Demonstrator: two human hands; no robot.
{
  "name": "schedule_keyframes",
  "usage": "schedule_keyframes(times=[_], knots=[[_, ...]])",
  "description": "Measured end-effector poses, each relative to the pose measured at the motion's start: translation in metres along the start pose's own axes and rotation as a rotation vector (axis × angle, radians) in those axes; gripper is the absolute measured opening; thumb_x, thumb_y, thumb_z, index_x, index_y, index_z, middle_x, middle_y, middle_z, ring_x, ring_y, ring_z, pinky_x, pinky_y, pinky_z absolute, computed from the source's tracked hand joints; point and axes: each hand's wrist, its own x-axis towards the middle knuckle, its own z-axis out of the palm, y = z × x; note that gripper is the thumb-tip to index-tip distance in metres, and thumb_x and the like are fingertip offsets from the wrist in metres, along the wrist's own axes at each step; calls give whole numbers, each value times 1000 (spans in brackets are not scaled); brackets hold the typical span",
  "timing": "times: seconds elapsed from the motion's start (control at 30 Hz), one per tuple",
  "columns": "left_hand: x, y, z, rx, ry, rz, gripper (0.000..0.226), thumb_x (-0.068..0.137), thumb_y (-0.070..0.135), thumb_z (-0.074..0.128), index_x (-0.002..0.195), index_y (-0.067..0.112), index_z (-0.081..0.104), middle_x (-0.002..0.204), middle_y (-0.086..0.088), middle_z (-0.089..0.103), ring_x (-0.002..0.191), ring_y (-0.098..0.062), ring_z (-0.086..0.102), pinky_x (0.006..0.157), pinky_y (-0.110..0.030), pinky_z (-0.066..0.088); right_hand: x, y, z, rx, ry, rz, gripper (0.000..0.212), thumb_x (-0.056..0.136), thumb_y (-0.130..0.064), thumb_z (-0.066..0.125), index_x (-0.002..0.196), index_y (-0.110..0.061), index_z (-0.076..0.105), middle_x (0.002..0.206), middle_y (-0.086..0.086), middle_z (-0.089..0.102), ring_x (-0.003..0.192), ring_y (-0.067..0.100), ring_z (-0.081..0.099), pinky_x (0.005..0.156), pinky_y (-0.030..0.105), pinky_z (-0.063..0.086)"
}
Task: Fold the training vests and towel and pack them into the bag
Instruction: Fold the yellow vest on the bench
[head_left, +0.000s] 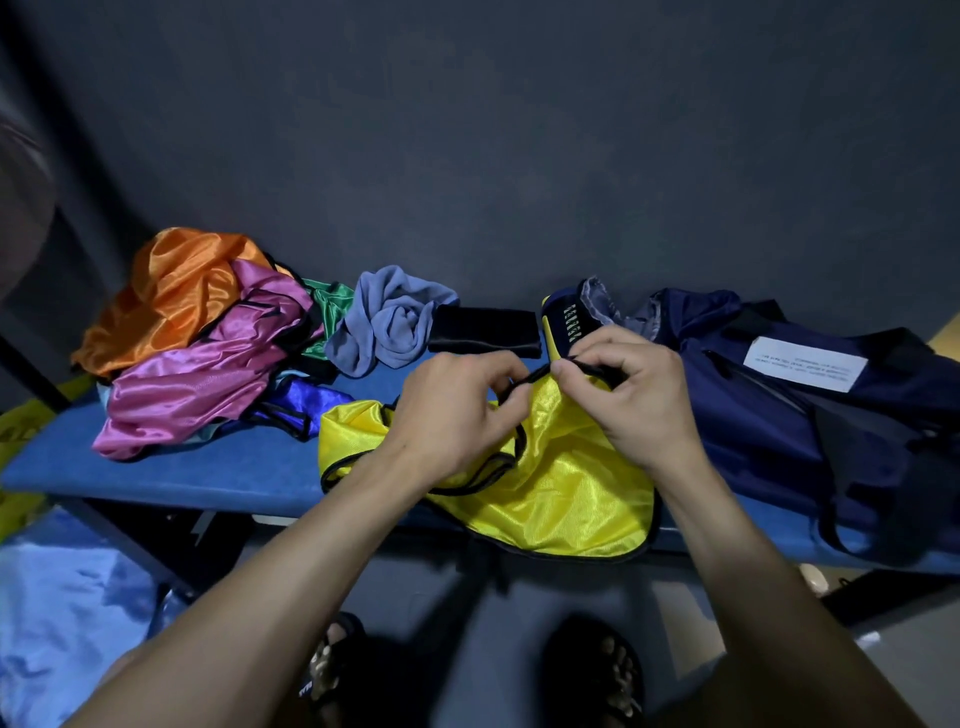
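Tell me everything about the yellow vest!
The yellow vest is shiny, thin mesh-like cloth with black trim along its edges and openings. It lies crumpled and unfolded at the front of the blue bench, its lower hem hanging over the edge. The left hand and right hand both pinch its black trim near the top. The dark blue bag sits beside it.
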Motion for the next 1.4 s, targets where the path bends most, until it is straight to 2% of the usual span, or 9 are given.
schedule_keyframes(times=[0.27,0.4,0.57,0.67,0.83,1.07,1.17,1.27,1.4], knots=[[5,-21,-8,77,-110,35,11,95,39,69,101,31,70,97,19,68,63,13,46,66,-28,37,2,-3,-7,276,-122,199,16,82,-4,84,94,-9,75,90,-2,75,86,10,70,81,23,53],[7,-9,-4,-177,-176,43,31,91,38,74,119,25,71,103,15,71,68,23,50,64,-5,35,2,-5,-2,235,-221,146,17,83,-3,83,96,-10,73,88,-5,72,84,11,68,80,26,53],[10,-10,3,-252,-141,-6,8,93,32,74,92,25,75,80,15,66,59,13,51,57,-15,33,-10,-8,-12,68,-49,188,11,90,-12,78,99,-12,73,91,-3,74,84,7,69,78,23,54],[9,-13,5,-259,-128,-60,5,93,30,74,90,26,74,77,16,64,59,14,52,56,-10,31,-32,4,-44,-205,66,495,19,94,-25,72,80,-13,65,72,0,71,64,7,67,70,34,60],[9,-8,11,-270,-129,-74,5,92,31,76,87,30,73,78,14,65,63,11,55,60,-14,35,-73,19,-68,-229,-384,1169,48,94,-48,69,84,-1,62,76,18,73,70,33,76,70,46,65],[3,4,17,-297,-133,-90,8,91,26,75,85,28,70,75,12,64,66,6,56,63,-20,37,-80,27,-58,-39,-327,1153,44,87,-34,82,69,-19,44,71,10,59,65,16,61,61,31,60],[0,8,17,-327,-116,-116,9,91,24,74,84,26,68,71,12,60,60,3,53,60,-21,36,-78,19,-58,168,-271,1098,33,91,-28,77,77,-15,51,74,13,59,71,20,65,69,40,65],[-1,11,14,-355,-60,-107,10,91,21,73,89,25,64,70,12,59,59,-3,52,58,-26,36,-69,0,-54,293,-112,918,20,94,-20,73,87,-9,59,74,17,67,56,19,63,51,27,58],[-2,19,6,-379,17,-68,21,93,20,67,103,29,51,78,6,60,59,-25,50,60,-31,40,-56,-10,-45,296,86,725,37,82,-24,87,103,-16,58,76,20,54,73,23,46,62,28,39]])
